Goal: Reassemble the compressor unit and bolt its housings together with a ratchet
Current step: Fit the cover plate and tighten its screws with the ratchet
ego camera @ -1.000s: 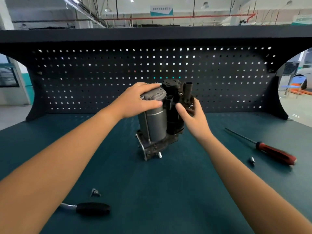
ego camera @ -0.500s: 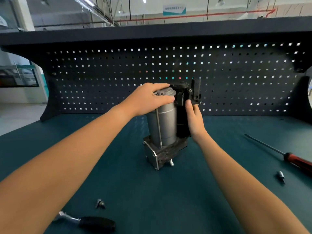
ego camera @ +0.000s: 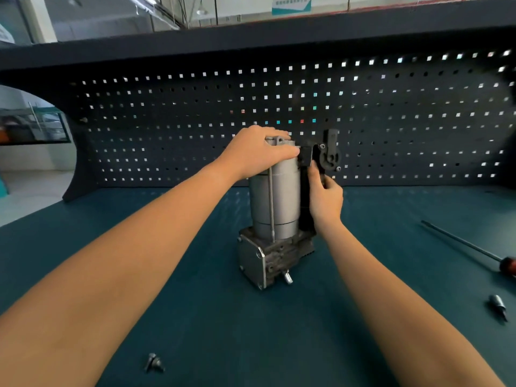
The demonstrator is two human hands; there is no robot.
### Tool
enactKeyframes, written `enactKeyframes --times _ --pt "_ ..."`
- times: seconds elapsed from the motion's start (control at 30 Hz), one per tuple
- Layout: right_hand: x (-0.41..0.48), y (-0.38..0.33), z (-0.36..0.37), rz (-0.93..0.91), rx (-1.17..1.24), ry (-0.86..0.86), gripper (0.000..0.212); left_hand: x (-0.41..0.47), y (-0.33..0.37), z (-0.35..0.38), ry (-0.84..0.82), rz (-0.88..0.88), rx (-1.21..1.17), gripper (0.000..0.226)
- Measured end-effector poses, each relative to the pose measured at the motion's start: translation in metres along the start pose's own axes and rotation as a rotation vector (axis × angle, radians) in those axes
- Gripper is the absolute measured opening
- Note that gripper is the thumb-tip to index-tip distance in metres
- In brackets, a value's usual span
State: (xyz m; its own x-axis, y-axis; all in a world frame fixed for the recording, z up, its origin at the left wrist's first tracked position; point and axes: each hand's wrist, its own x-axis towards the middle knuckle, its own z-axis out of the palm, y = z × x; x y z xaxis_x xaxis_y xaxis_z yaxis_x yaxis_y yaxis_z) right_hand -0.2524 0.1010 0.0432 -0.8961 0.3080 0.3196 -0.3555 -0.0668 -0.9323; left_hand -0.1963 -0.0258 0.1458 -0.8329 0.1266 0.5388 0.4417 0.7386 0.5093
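The compressor unit (ego camera: 279, 247) stands upright at the middle of the teal-matted surface (ego camera: 195, 317), resting on its cast grey metal base block (ego camera: 251, 261).

The left hand (ego camera: 258, 153) lies over the top cap of the grey metal cylinder housing (ego camera: 275, 196), with the fingers curved across the cap and the thumb against its front rim. This grip probably loads the unit downward so that it cannot tip.

The right hand (ego camera: 325, 201) curls its fingers on the edge of the black plastic housing (ego camera: 306, 216), which touches the cylinder's right side. The likely aim is to seat and align this housing before bolting.

A loose dark flanged bolt (ego camera: 153, 363) lies near the front edge. A red-handled screwdriver (ego camera: 463, 243) and a small dark socket bit (ego camera: 498, 304) lie to the right, well apart from the unit. No ratchet is in view, so tightening appears not yet begun.
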Motion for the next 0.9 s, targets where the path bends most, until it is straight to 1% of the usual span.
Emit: enactKeyframes --times 0.13,0.27,0.3,0.4,0.5,0.6,0.7,0.83,0.9 --pt "0.004 0.002 -0.003 0.005 0.004 -0.006 0.048 0.0 0.003 0.004 0.065 0.04 0.011 0.035" --pt "0.011 -0.005 0.001 -0.019 -0.114 -0.128 0.035 -0.011 -0.004 0.005 0.252 0.131 -0.035 0.023" --pt "0.012 -0.007 0.002 -0.027 -0.142 -0.163 0.036 -0.013 -0.005 0.005 0.284 0.154 -0.038 0.021" --pt "0.012 -0.011 0.004 -0.031 -0.167 -0.193 0.042 -0.018 -0.005 0.004 0.314 0.178 -0.056 0.018" --pt "0.013 -0.011 0.003 -0.06 -0.2 -0.198 0.034 -0.021 -0.005 0.005 0.326 0.21 -0.099 0.018" --pt "0.014 -0.012 0.002 -0.095 -0.238 -0.212 0.033 -0.026 -0.005 0.004 0.339 0.251 -0.14 0.025" --pt "0.013 -0.017 0.006 -0.138 -0.26 -0.252 0.037 -0.029 -0.01 0.0 0.353 0.224 -0.166 0.027" --pt "0.012 -0.024 0.02 -0.171 -0.323 -0.29 0.036 -0.032 -0.021 -0.003 0.511 0.127 -0.237 0.02" --pt "0.011 -0.025 0.027 -0.165 -0.323 -0.312 0.047 -0.032 -0.023 -0.004 0.559 0.095 -0.246 0.02"
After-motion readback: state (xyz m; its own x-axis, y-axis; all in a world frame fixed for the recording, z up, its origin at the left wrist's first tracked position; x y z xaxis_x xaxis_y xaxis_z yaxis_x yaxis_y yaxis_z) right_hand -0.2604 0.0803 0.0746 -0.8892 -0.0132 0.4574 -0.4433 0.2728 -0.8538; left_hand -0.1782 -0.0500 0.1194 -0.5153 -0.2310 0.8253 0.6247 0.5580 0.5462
